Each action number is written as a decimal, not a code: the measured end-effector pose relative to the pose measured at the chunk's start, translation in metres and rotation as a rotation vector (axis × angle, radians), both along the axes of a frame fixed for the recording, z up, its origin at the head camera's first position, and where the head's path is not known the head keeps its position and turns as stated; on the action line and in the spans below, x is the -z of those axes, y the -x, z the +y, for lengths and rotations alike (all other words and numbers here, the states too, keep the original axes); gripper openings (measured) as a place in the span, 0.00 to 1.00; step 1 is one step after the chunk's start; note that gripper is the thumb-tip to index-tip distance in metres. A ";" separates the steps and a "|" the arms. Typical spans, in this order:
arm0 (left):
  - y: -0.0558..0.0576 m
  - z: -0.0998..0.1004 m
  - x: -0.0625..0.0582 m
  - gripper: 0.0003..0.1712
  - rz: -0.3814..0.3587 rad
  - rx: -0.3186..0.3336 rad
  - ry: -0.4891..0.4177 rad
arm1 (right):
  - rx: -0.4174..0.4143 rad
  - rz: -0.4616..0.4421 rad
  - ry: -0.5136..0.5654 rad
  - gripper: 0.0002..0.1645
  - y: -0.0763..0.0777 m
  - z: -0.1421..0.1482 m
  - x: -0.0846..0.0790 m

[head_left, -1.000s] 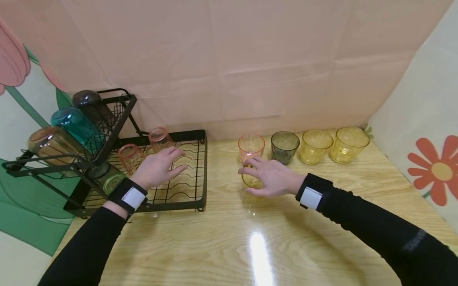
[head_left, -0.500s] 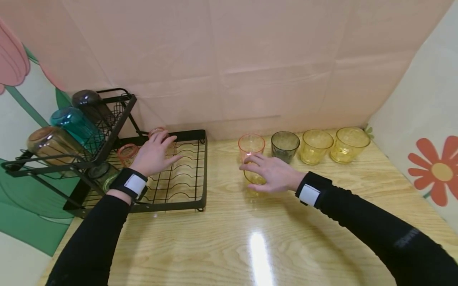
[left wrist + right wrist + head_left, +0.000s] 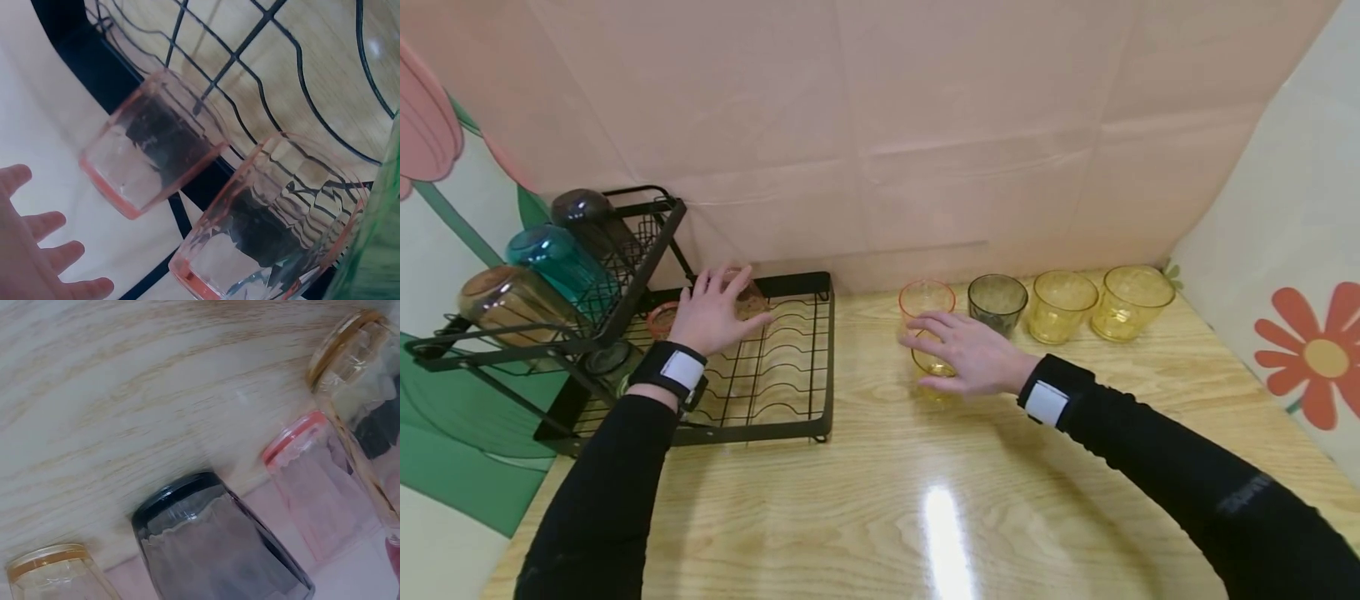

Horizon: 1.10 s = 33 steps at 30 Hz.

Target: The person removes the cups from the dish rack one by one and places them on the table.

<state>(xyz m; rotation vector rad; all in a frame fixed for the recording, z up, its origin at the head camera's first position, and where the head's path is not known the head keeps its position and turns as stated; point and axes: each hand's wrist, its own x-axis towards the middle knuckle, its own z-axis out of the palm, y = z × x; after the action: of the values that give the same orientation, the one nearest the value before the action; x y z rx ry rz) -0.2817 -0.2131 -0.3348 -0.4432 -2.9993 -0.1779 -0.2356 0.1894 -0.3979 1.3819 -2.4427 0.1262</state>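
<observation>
My left hand (image 3: 709, 318) hovers with spread fingers by two upturned pink glasses in the black dish rack (image 3: 831, 367). The left wrist view shows the fingers (image 3: 50, 222) apart from the nearer pink glass (image 3: 153, 147); the other pink glass (image 3: 269, 219) lies beside it. On the table, my right hand (image 3: 973, 354) grips a yellow glass (image 3: 934, 364), thumb and fingers around its rim and partly hiding it. That yellow glass (image 3: 359, 375) stands upright, just in front of an upright pink glass (image 3: 927, 298).
Right of the pink glass stand a grey glass (image 3: 997, 304) and two yellow glasses, one of them at the end (image 3: 1132, 304). The rack's upper tier holds brown (image 3: 512, 304), teal (image 3: 553, 258) and dark glasses (image 3: 591, 221). A greenish glass (image 3: 613, 362) sits below.
My left hand has moved away from me and leftward, its fingers spreading over the pink glasses. My right hand and its yellow glass have shifted slightly toward the back row.
</observation>
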 end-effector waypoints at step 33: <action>0.035 0.004 0.002 0.53 -0.154 -0.131 -0.048 | -0.032 -0.035 0.036 0.46 -0.052 -0.056 -0.035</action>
<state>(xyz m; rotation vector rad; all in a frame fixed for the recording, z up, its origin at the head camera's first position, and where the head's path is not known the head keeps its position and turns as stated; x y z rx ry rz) -0.3163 -0.2093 -0.3365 -0.2380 -3.1528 -0.2844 -0.1840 0.1329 -0.3626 1.4153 -2.4355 0.2024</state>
